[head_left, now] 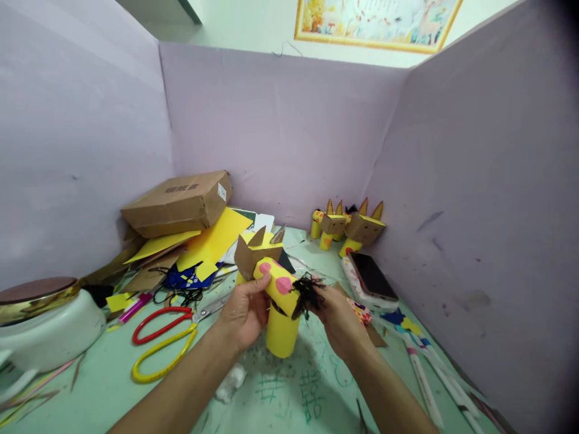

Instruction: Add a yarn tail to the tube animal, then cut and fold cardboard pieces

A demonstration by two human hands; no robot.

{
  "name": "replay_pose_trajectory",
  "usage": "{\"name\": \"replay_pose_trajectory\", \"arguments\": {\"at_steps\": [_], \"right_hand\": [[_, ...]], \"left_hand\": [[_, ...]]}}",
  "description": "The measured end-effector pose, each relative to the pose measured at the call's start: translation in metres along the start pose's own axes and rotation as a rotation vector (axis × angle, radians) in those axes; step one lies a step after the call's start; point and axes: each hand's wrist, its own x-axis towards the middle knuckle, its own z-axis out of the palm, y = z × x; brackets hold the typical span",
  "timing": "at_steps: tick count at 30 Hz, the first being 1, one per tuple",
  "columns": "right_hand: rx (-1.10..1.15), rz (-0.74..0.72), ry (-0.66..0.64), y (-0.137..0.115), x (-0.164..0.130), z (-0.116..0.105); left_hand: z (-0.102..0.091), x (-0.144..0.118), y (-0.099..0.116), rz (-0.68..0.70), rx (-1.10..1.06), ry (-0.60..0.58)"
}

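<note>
Figure (274,278) is at my twelve o'clock over the desk (113,398), my left hand (246,310) gripping its body, fingers closed; my right hand (339,319) meets its yarn (309,293), grip hidden, so I can't tell. Scissors (195,318): eight o'clock from it.

The paper figure (283,331) is located at centre, between the left hand (246,310) and the right hand (337,316). On the counter (335,392), the scissors (190,328) lie left of the figure; the lidded mug (54,325) is at the near left. At the far left, the box (181,202) rests on paper sheets (221,232). Two further figures (350,226) stand in the far right corner, before the far panel (280,138). Nearer, the phone (373,274) lies on a flat pack (353,280). Markers (425,386) lie at the near right. The framed picture (375,24) hangs beyond the far panel.
</note>
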Motion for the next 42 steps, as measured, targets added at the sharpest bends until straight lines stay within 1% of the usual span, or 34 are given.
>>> {"name": "replay_pose_trajectory", "arguments": {"at_steps": [3, 4, 5, 6, 8, 10, 11, 13, 16, 19, 21, 23, 26, 28, 29, 30, 33, 35, 37, 40, 42], "right_hand": [[0.093, -0.018, 0.176, -0.002, 0.002, -0.006], [0.118, -0.045, 0.211, -0.004, 0.002, -0.007], [0.127, -0.083, 0.212, -0.006, 0.001, -0.008], [0.113, -0.134, 0.178, -0.007, -0.001, -0.008], [0.038, -0.23, 0.068, -0.008, -0.005, -0.004], [-0.058, -0.278, -0.018, -0.005, -0.009, 0.002], [-0.092, -0.277, -0.034, -0.002, -0.01, 0.006], [-0.117, -0.24, -0.012, 0.003, -0.012, 0.012], [-0.139, -0.204, 0.099, 0.007, -0.012, 0.015], [-0.213, -0.243, 0.184, 0.004, -0.011, 0.011], [-0.2, -0.266, 0.184, 0.002, -0.01, 0.007], [-0.128, -0.268, 0.152, 0.001, -0.009, 0.005], [-0.062, -0.239, 0.089, 0.002, -0.009, 0.005], [-0.036, -0.243, 0.05, 0.002, -0.009, 0.006], [-0.014, -0.256, 0.051, 0.001, -0.009, 0.006], [0.016, -0.273, 0.072, 0.0, -0.008, 0.006], [0.12, -0.287, 0.217, -0.003, -0.005, 0.001], [0.159, -0.269, 0.27, -0.006, -0.004, -0.003], [0.113, -0.264, 0.247, -0.008, -0.004, -0.006], [-0.077, -0.313, 0.14, -0.01, -0.007, -0.005], [-0.214, -0.354, 0.096, -0.012, -0.01, -0.003]], "left_hand": [[0.004, -0.001, 0.0, 0.136, -0.04, 0.101], [0.005, -0.001, 0.0, 0.185, -0.045, 0.132], [0.005, -0.001, 0.0, 0.231, -0.05, 0.157], [0.006, -0.002, -0.001, 0.271, -0.055, 0.171], [0.006, -0.002, -0.003, 0.325, -0.064, 0.164], [0.005, -0.002, -0.006, 0.345, -0.057, 0.136], [0.004, -0.001, -0.008, 0.35, -0.049, 0.114], [0.003, -0.001, -0.011, 0.364, -0.03, 0.06], [0.004, -0.004, -0.015, 0.382, 0.004, -0.017], [0.005, -0.009, -0.018, 0.382, 0.033, -0.085], [0.003, -0.01, -0.02, 0.339, 0.05, -0.125], [0.001, -0.009, -0.021, 0.281, 0.041, -0.151], [-0.002, -0.006, -0.02, 0.232, -0.036, -0.145], [-0.002, -0.005, -0.017, 0.222, -0.076, -0.113], [-0.002, -0.005, -0.015, 0.222, -0.08, -0.091], [-0.002, -0.005, -0.013, 0.224, -0.075, -0.064], [-0.004, -0.003, -0.008, 0.246, -0.015, 0.004], [-0.008, -0.001, -0.006, 0.275, 0.041, 0.012], [-0.01, 0.0, -0.006, 0.308, 0.095, -0.006], [-0.009, -0.002, -0.006, 0.3, 0.213, -0.033], [-0.007, -0.005, -0.007, 0.304, 0.309, -0.056]]}}
